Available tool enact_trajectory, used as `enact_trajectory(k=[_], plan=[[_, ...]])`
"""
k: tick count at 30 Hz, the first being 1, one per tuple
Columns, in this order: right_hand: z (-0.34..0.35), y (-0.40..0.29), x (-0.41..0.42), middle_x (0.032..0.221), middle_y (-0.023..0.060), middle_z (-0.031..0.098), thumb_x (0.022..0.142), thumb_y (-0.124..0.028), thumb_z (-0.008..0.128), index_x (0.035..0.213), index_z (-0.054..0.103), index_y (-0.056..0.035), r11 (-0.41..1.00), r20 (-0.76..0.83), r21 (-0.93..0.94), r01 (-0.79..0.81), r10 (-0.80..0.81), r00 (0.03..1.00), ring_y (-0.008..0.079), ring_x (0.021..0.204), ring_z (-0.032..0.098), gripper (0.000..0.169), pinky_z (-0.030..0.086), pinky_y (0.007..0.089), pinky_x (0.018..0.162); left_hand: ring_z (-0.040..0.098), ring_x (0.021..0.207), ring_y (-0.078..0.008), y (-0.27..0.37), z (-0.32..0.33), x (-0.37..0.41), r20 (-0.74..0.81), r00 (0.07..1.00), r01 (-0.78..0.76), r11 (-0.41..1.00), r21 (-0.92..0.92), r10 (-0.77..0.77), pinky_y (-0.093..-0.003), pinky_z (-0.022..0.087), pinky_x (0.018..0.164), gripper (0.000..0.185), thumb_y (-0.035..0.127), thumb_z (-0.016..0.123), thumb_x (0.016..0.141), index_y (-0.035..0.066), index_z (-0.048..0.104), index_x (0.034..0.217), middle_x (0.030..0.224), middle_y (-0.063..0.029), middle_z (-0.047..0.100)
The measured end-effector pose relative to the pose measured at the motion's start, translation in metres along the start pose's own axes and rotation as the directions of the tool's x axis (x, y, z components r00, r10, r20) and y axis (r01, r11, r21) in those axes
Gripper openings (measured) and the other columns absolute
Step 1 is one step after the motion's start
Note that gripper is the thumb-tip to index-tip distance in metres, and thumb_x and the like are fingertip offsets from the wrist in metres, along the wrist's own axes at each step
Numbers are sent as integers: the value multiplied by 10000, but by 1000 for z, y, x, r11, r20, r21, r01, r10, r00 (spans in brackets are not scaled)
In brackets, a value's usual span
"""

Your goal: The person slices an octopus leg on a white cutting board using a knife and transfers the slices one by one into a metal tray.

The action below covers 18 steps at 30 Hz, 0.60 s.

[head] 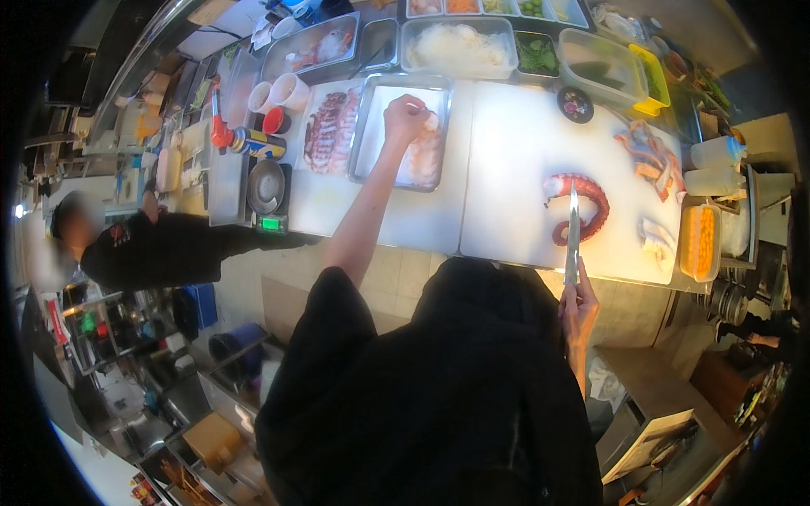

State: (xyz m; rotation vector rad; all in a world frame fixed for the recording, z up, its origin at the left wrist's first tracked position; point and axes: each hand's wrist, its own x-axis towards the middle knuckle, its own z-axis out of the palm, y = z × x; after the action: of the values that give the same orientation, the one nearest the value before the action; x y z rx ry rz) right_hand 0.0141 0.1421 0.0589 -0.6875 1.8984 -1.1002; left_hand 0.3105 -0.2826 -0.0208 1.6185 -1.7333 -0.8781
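My left hand (405, 118) is over a metal tray (380, 171) lined in white, its fingers bent together. Its fingertips meet a pale slice at the far end of a row of pale slices (424, 155); whether they grip it is hidden. In my right hand (578, 303) is the handle of a long-bladed kitchen knife (573, 243). The blade points away from me, across a curled, reddish octopus tentacle (595, 196) on the white cutting board (506, 164). The tentacle's thick end shows a pale cut face.
Octopus slices (326, 136) lie left of the tray, near a gas torch (250, 140) and a digital scale (271, 212). Trimmings (655, 158) and a pale piece (657, 243) lie right. Behind stands a tub of white shreds (459, 47). Another person (152, 246) stands left.
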Motion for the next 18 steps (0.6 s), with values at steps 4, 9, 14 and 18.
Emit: enact_trajectory(k=[4,9,14,18], plan=[[0,8,-1,664,-20,506,1025,0,530,1559,552,-101,999,-23,47,-19,20,1000,44,526,447,543,369,223,484,768,743,-249,12,-6,-4,46,987,157,963,-217,-151,-356,601,702,229,91,827,764,9,761,967,833,-159,786],[0,10,5,669,-23,504,1028,7,534,1563,545,-102,1000,-8,-12,1,-1,1000,45,530,446,547,367,222,488,752,734,-284,-9,5,-6,-118,979,-161,985,53,167,-385,594,722,212,67,819,732,11,754,925,809,-151,763],[-8,2,23,650,-15,512,1036,-2,542,1571,533,-107,1000,76,24,-15,13,997,43,503,439,545,359,232,455,713,895,-333,-28,8,-8,-225,919,-278,936,216,325,-439,557,811,198,72,832,752,37,753,931,916,-138,756],[-30,-3,66,636,-8,509,1033,-5,545,1596,493,-125,989,189,135,-65,39,981,65,442,443,578,361,245,392,636,1090,-361,54,30,-58,-244,910,-287,934,213,335,-448,513,929,197,77,789,864,70,758,1058,1097,-137,740]])
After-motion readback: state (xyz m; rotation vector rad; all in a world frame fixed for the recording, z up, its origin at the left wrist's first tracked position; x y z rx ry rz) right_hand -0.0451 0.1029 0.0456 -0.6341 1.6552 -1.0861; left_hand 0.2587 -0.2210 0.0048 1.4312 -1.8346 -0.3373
